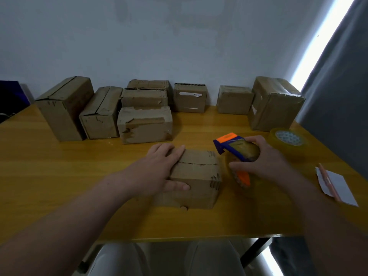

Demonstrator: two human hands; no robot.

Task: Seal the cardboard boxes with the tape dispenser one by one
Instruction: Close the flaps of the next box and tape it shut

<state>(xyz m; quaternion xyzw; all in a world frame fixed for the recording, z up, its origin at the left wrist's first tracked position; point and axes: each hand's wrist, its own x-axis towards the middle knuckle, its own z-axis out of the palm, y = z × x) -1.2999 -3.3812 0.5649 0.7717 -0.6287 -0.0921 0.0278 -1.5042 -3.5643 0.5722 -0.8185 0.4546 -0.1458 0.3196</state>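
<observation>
A small cardboard box [199, 176] sits on the yellow table [59, 186] in front of me, its top flaps closed with a seam running across. My left hand [159, 168] lies on the box's left end, fingers over the top and thumb down the near side. Just right of the box, my right hand [266, 158] grips a blue and orange tape dispenser [237, 150] loaded with clear tape. The dispenser's orange-tipped head points toward the box's far right corner, slightly apart from it.
Several cardboard boxes [144, 124] line the back of the table against the wall. A spare roll of clear tape [288, 139] lies at the right. A white paper with a pencil [334, 186] rests near the right edge. Grey curtain on the right.
</observation>
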